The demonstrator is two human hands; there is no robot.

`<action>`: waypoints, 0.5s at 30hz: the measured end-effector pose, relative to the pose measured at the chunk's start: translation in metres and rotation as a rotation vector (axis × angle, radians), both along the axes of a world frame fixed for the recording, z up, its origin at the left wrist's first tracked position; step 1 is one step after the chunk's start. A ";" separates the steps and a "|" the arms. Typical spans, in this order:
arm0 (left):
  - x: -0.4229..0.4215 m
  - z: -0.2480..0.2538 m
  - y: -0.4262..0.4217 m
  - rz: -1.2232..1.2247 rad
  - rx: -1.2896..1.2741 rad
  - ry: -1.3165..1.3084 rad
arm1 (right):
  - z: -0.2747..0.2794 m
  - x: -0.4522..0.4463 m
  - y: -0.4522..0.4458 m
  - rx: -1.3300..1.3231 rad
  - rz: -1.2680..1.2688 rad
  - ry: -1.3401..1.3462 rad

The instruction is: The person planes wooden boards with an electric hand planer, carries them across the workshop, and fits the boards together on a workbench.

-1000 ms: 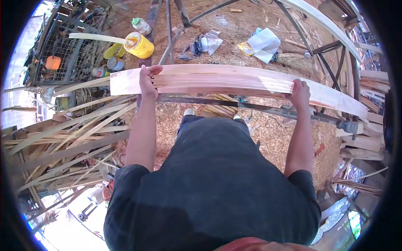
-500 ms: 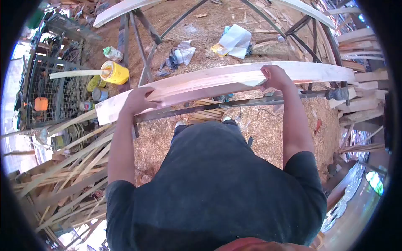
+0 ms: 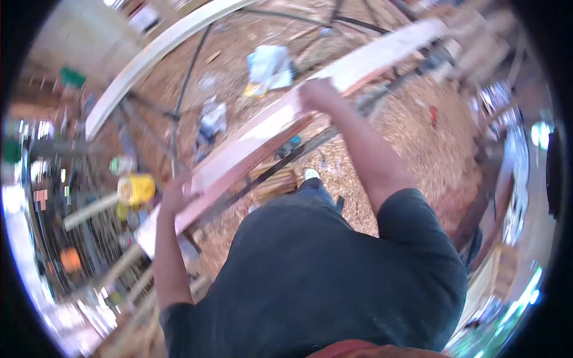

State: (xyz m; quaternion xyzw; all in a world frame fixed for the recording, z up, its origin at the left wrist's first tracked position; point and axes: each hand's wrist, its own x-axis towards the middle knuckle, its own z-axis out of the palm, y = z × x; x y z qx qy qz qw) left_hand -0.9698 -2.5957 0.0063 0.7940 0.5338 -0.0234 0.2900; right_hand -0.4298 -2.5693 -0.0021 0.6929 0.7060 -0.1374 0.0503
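A long pale wooden plank (image 3: 262, 132) slants across the view, from low at the left to high at the right. My left hand (image 3: 176, 194) grips it near its lower left end, thumb over the near edge. Farther up, around the middle, my right hand (image 3: 318, 96) is closed over the plank, its fingertips mostly hidden and blurred. Just on the near side of the plank runs a dark metal bar (image 3: 292, 156), roughly parallel to it. Whether the plank rests on that bar I cannot tell.
Another pale board (image 3: 156, 55) lies on a metal frame beyond. A yellow bucket (image 3: 138, 189) with a wooden strip stands at the left. White sheets (image 3: 270, 67) lie on the shavings-covered ground (image 3: 388, 155). Short wood pieces (image 3: 276, 182) sit near my feet.
The whole view has turned, so the plank now slants steeply up to the right instead of lying nearly level. Both hands still hold it; the picture is more blurred.
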 end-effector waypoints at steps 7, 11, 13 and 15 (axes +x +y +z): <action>0.153 -0.035 0.000 -0.324 0.349 -0.215 | 0.002 -0.072 -0.092 0.661 -0.086 0.185; 0.243 -0.005 0.000 -0.314 0.340 -0.159 | -0.018 -0.062 -0.200 0.551 -0.374 0.320; 0.273 -0.010 0.006 -0.362 0.351 -0.167 | -0.029 -0.042 -0.271 0.166 -0.653 0.411; 0.300 -0.025 0.021 -0.422 0.420 -0.223 | -0.063 -0.029 -0.362 -0.070 -1.012 0.422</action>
